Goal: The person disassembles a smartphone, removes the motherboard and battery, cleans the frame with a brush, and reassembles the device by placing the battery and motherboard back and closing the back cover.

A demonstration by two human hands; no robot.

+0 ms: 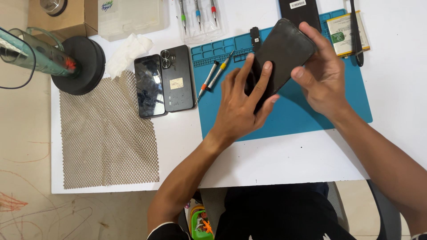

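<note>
Both hands hold a black phone point(284, 51) tilted above a blue work mat point(311, 111). My left hand point(242, 104) grips its lower end, fingers wrapped over the back. My right hand point(322, 73) clamps its upper right edge between thumb and fingers. Two small screwdrivers point(213, 78) lie on the mat's left edge, close to my left hand.
Two black phones point(162, 84) lie side by side left of the mat, one face up, one back up. Beige mesh cloth point(106, 133) covers the table's left. A black round stand point(84, 64), a white tissue point(129, 51), a battery point(347, 33), and a clear screwdriver case point(198, 18) sit behind.
</note>
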